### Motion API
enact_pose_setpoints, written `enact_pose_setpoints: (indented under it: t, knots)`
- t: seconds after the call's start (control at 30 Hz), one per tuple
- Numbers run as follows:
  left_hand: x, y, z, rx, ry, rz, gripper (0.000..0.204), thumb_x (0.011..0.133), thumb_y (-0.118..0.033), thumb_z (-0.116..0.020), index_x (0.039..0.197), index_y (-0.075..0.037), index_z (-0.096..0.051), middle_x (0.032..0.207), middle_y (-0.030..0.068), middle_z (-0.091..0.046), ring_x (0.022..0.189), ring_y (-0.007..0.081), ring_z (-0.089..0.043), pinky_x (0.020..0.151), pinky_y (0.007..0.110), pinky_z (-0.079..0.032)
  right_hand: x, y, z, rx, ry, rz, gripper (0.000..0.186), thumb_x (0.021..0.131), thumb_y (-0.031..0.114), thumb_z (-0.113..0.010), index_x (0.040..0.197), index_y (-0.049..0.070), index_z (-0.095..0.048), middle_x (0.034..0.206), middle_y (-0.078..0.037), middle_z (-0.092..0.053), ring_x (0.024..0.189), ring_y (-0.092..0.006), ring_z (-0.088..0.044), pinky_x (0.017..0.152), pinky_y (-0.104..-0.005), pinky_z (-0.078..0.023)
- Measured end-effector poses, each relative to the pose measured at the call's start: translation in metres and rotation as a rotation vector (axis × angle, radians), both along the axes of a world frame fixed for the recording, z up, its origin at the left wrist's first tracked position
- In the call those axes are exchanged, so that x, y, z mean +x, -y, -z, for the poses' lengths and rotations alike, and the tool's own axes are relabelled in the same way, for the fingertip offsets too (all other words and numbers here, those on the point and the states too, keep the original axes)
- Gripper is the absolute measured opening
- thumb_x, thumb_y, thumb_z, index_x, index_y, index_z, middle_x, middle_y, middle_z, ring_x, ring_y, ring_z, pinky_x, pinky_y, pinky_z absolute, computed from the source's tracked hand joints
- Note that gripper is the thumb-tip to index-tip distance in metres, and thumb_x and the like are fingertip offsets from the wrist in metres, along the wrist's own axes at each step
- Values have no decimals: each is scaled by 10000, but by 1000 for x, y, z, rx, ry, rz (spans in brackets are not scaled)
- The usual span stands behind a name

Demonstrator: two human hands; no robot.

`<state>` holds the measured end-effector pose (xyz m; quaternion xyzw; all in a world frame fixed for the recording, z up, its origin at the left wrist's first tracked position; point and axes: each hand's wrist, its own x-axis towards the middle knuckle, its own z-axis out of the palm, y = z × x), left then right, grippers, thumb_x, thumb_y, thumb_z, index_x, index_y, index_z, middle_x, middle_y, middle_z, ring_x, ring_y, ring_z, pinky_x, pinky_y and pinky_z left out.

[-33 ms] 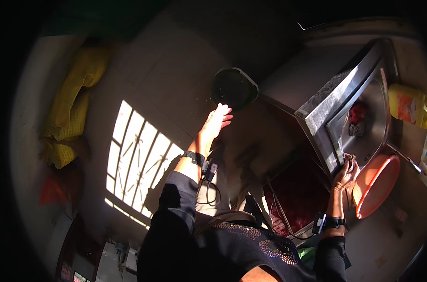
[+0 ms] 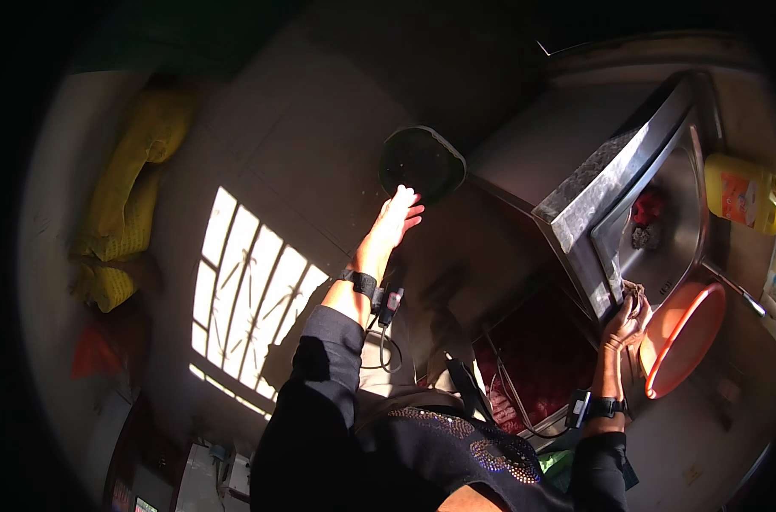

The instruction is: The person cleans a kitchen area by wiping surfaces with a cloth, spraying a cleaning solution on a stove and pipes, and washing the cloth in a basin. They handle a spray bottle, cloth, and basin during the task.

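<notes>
My left hand (image 2: pixel 396 218) is stretched out at the near rim of a dark round bin (image 2: pixel 424 162) with a pale edge. Its fingers are extended and apart, and I see nothing in them. A few tiny pale specks show against the bin's dark inside. At the near edge of the steel sink (image 2: pixel 674 205), my right hand (image 2: pixel 624 322) is closed around a crumpled brown cloth (image 2: pixel 633 288). Most of the cloth is hidden by the fingers. In the sink lie a red item (image 2: pixel 648 207) and a grey, scrubber-like clump (image 2: pixel 643 236).
An orange basin (image 2: pixel 686 337) leans beside my right hand. Behind the sink stands a yellow jug (image 2: pixel 739 194), with a thin-handled tool (image 2: pixel 733 288) nearer. Yellow sacks (image 2: pixel 136 183) lie at the far left. Under the counter is a dark red patterned surface (image 2: pixel 550 367).
The view has shifted very slightly, with the bin a little further left. Pale specks seen beside the bin's rim earlier no longer show there. Both hands keep nearly the same pose.
</notes>
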<state>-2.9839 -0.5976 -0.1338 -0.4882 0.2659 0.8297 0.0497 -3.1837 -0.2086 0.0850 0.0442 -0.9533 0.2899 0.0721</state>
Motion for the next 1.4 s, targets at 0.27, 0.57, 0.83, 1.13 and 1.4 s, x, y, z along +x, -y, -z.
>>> enact_pose_setpoints:
  t: [0.27,0.57,0.83,1.13,1.4]
  knots:
    - [-128,-15,124,287,195,-310,732,843,-603,-488,1354,-93,-371,1358,133,-420,1271,265,-371,1058,432,-273,5,15,-7,-71,-25,-91,183,897,97,-505,1030,-29,-505,1038,-162,-623,951,-222,-608,856,-306,-466]
    - [-144,-18,133,376,32,-582,396,930,-464,-402,981,-85,-503,870,40,-461,839,232,-471,951,407,-348,8,22,-14,64,-134,25,238,810,59,-580,1031,-27,-561,959,-114,-553,871,-217,-549,817,-326,-434]
    - [-69,-32,137,334,231,-626,420,920,-440,-442,614,-160,-377,565,-4,-335,526,184,-362,491,357,-325,10,18,-13,113,-180,33,262,801,90,-608,1041,-11,-577,971,-119,-572,887,-236,-555,833,-335,-432]
    - [-10,-20,39,-16,294,-199,319,879,-383,-573,705,-138,-465,529,-17,-372,458,135,-414,393,271,-352,4,23,-16,175,-220,-21,277,770,94,-650,1024,-3,-598,984,-123,-628,911,-266,-583,851,-348,-444]
    - [43,-35,-158,-485,173,435,136,851,-141,-546,752,-52,-571,563,-56,-419,461,37,-333,402,225,-271,7,10,-13,169,-294,-24,315,743,93,-678,1049,67,-612,1028,-81,-627,983,-245,-569,882,-345,-445]
